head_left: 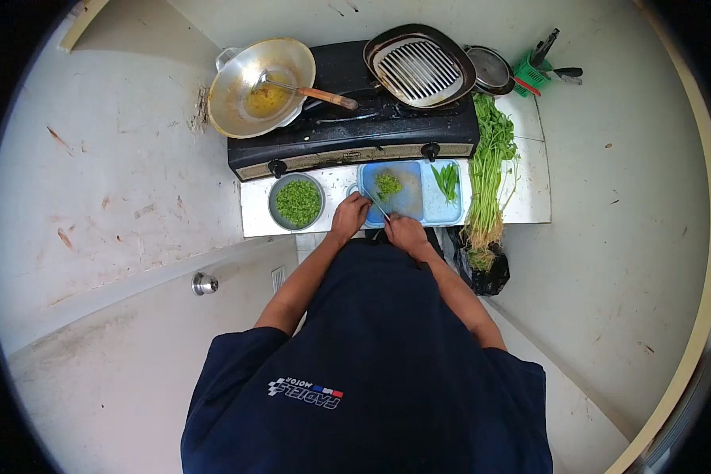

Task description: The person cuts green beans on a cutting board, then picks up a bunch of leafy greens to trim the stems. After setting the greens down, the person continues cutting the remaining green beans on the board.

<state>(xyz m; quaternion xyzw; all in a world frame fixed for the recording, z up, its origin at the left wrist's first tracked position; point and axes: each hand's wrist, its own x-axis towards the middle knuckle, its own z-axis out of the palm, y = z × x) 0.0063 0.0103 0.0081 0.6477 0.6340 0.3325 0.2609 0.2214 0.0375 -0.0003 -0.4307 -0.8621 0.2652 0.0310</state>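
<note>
My right hand (405, 231) is closed around the handle of a knife (378, 206), whose blade points up and left over a blue cutting board (411, 219). My left hand (351, 215) is at the board's lower left edge, fingers bent together near the blade; what they hold, if anything, is too small to tell. Chopped greens (388, 184) lie on the board just beyond the knife. Several uncut green pieces (445, 181) rest in its right section. Left of the board stands a grey bowl (274, 213) filled with chopped greens (298, 202).
Behind the board is a black stove (347, 118) carrying a wok (227, 99) with a ladle (324, 96) and a grill pan (419, 67). Long leafy greens (488, 170) lie to the right. A small pan (490, 69) and green basket (531, 74) stand behind; a black bag (491, 278) hangs below.
</note>
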